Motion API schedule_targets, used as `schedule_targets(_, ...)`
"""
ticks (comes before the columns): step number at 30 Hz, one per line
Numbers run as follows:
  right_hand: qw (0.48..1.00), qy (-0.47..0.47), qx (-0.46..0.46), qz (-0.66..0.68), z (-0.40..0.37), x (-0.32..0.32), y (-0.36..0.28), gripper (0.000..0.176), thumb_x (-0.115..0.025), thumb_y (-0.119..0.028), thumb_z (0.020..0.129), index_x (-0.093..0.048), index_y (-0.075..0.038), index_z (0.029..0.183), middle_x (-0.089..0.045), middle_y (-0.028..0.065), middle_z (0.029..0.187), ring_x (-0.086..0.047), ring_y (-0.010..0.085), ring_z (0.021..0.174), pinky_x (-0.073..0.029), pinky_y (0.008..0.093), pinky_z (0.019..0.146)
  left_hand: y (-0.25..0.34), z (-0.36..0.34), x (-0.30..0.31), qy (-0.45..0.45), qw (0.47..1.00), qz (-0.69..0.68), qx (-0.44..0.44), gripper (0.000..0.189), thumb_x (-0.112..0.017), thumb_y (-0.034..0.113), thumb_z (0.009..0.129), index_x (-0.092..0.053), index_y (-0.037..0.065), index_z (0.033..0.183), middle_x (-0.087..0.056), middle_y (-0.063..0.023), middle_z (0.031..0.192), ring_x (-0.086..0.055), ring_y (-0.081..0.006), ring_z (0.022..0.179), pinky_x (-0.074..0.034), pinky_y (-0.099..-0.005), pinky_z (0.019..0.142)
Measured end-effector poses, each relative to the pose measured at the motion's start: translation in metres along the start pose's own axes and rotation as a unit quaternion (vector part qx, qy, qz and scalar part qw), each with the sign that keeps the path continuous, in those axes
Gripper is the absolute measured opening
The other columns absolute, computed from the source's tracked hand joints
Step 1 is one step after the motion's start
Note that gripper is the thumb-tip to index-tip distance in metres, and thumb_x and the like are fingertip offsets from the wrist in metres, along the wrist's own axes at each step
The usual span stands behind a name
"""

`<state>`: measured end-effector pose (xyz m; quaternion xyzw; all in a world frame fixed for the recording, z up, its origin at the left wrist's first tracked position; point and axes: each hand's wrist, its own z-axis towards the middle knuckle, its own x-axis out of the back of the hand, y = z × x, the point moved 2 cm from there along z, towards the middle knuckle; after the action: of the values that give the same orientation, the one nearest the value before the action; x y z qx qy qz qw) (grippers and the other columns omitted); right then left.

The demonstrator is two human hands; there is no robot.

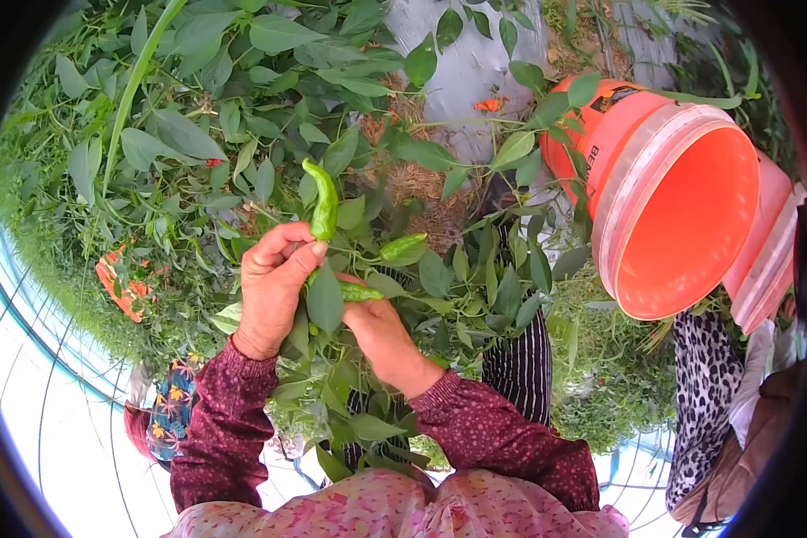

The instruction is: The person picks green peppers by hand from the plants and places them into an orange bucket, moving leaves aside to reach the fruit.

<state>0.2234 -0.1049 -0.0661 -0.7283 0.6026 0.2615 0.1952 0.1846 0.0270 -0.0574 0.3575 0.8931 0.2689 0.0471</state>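
Left hand [273, 287] is closed in a pinch. Its thumb and fingertips press onto the lower end of a long green pepper [323, 202], which stands nearly upright above the knuckles with its curved tip up among the foliage. Right hand [381, 334] sits just beside it, lower and to the right. Its fingers are curled around a second pepper [360, 292] that lies almost level, one end poking out to the right. A broad leaf [325, 300] hangs between the two hands and hides part of both grasps. A third pepper [402, 245] hangs free on the pepper plant [475, 287], just above and to the right of the right hand, and neither hand touches it.

Both forearms rise from the bottom edge in maroon sleeves [224, 421], above a pink floral garment [403, 516]. Behind the plant lies straw mulch [417, 184], and beyond that grey sheeting [471, 72].

Well off to the right, an orange bucket [655, 143] is tilted with its mouth facing the camera, leaves crossing its near rim. The edge of another orange bucket shows just behind it. Below the buckets is another person's leopard-print clothing [708, 386]. A black-and-white striped cloth [520, 368] shows through the leaves between that person and the right sleeve.
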Motion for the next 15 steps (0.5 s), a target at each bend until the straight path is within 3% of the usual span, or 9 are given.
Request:
schedule_targets(5, 0.999, 0.011, -0.008, 0.052, -0.008, 0.004, -0.018, 0.041, -0.045, -0.018, 0.093, -0.043, -0.005, 0.132, -0.055, 0.0035, 0.116, -0.052, 0.0106, 0.1, -0.04, 0.0255, 0.091, 0.004, -0.009, 0.008, -0.016, 1.0, -0.005, -0.011, 0.012, -0.062, 0.002, 0.084, -0.062, 0.003, 0.095, -0.06, 0.002, 0.075, -0.053, -0.0044, 0.067, -0.043, -0.0188, 0.063)
schedule_targets(8, 0.993, 0.035, -0.056, 0.097, -0.007, 0.004, -0.016, 0.04, -0.05, -0.032, 0.094, -0.052, -0.006, 0.124, -0.057, -0.0004, 0.111, -0.053, 0.0091, 0.096, -0.041, 0.0246, 0.088, 0.004, -0.018, 0.006, -0.102, 0.993, 0.018, 0.049, 0.013, -0.062, 0.002, 0.084, -0.062, 0.004, 0.096, -0.06, 0.0027, 0.076, -0.052, -0.004, 0.067, -0.042, -0.0188, 0.062)
schedule_targets(12, 0.991, 0.073, -0.09, 0.074, -0.003, 0.014, -0.001, 0.035, -0.052, -0.03, 0.093, -0.058, -0.005, 0.116, -0.06, -0.0019, 0.104, -0.053, 0.0068, 0.093, -0.041, 0.0235, 0.084, -0.005, -0.025, 0.002, -0.127, 0.989, 0.038, 0.065, 0.011, -0.062, 0.001, 0.084, -0.063, 0.004, 0.094, -0.058, 0.0043, 0.075, -0.049, -0.0027, 0.067, -0.04, -0.0185, 0.06)
schedule_targets(14, 0.996, 0.084, -0.008, 0.016, 0.0, 0.016, 0.004, 0.029, -0.053, -0.026, 0.093, -0.062, -0.004, 0.109, -0.062, -0.0014, 0.098, -0.052, 0.0054, 0.09, -0.041, 0.0227, 0.081, -0.002, -0.031, -0.002, -0.109, 0.992, 0.045, 0.05, 0.01, -0.062, 0.001, 0.084, -0.063, 0.003, 0.094, -0.058, 0.0043, 0.075, -0.049, -0.0026, 0.066, -0.04, -0.0184, 0.059)
schedule_targets(15, 0.996, 0.091, -0.011, 0.016, -0.001, 0.017, 0.006, 0.029, -0.053, -0.026, 0.093, -0.062, -0.004, 0.109, -0.062, -0.0014, 0.098, -0.052, 0.0054, 0.09, -0.041, 0.0227, 0.081, -0.002, -0.035, -0.004, -0.113, 0.991, 0.042, 0.056, 0.01, -0.062, 0.001, 0.084, -0.063, 0.003, 0.094, -0.058, 0.0043, 0.075, -0.049, -0.0026, 0.066, -0.04, -0.0184, 0.059)
